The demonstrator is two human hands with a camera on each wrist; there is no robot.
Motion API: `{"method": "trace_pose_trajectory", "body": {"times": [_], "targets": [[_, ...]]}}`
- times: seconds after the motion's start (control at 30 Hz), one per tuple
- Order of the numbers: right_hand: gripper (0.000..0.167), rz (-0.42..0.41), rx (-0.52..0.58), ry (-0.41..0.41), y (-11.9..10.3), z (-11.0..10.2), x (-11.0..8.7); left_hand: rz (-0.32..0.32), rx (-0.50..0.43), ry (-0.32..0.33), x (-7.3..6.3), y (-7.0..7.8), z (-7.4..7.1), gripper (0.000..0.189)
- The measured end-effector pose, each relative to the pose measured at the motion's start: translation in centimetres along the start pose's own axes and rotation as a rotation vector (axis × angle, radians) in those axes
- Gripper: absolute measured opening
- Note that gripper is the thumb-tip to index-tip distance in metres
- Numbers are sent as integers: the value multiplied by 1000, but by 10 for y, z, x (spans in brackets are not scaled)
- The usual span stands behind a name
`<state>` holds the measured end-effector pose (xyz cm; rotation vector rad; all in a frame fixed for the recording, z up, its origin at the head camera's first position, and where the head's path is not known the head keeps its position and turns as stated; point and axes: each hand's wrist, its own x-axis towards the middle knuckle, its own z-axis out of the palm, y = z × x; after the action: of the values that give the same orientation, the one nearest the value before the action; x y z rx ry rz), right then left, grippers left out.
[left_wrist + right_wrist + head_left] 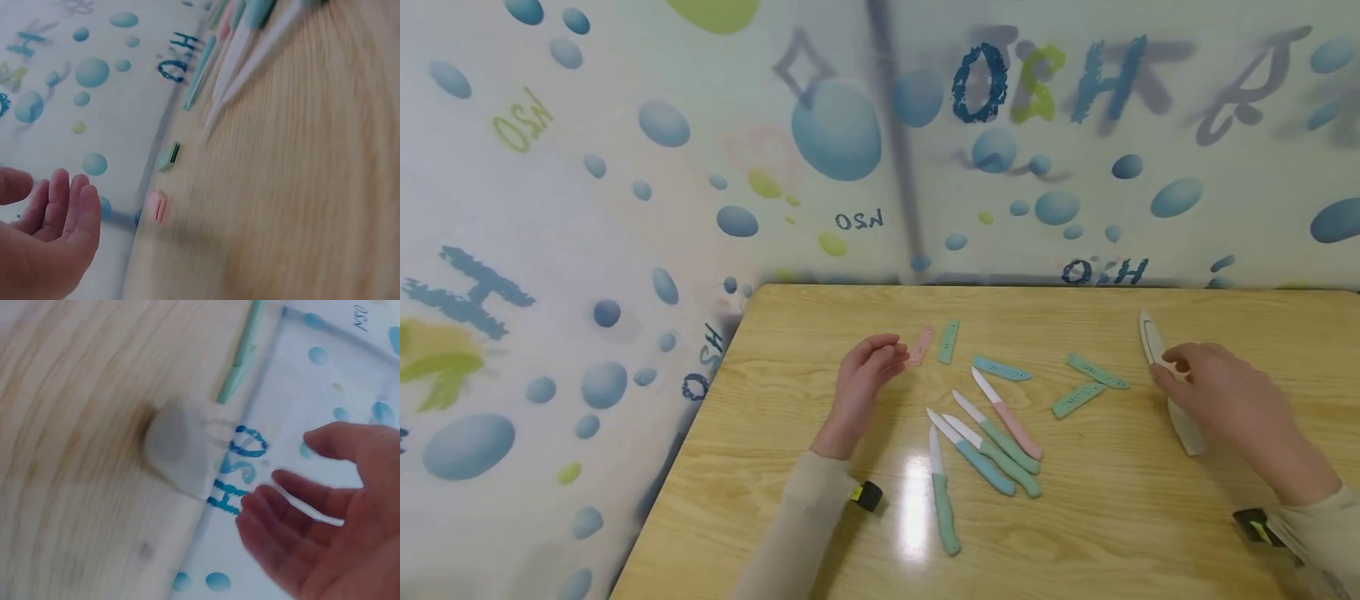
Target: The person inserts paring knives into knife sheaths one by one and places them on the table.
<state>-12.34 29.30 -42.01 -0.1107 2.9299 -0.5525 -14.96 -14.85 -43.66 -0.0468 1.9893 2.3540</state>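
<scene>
My left hand [861, 387] is over the table's left part with fingers loosely bent, holding nothing, close to a pink blade cover [922, 345] and a green blade cover [949, 342]. At the right, my right hand [1240, 404] hovers over a long white tapered object [1185, 429] and partly hides it. The right wrist view shows a gap between these fingers and the white object [178, 447]. Between the hands lie several small knives with white blades: one pink-handled [1018, 431], one blue-handled [988, 471], the others green-handled [946, 517].
A blue blade cover [1002, 368] lies just beyond the knife tips. Two green blade covers [1078, 400] touch each other nearer the right hand. The wooden table [760, 400] meets a patterned wall [842, 208] at its back edge.
</scene>
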Motion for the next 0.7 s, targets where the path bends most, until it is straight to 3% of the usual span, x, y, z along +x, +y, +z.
{"method": "trace_pose_trajectory", "body": {"times": [0.17, 0.43, 0.7], "targets": [[50, -116, 123, -10, -9, 1, -4, 58, 245, -66, 12, 5, 1, 33], [42, -176, 158, 53, -26, 8, -17, 100, 653, -91, 34, 7, 8, 30], [43, -197, 145, 47, -38, 9, -23, 93, 897, -120, 49, 3, 17, 31]]}}
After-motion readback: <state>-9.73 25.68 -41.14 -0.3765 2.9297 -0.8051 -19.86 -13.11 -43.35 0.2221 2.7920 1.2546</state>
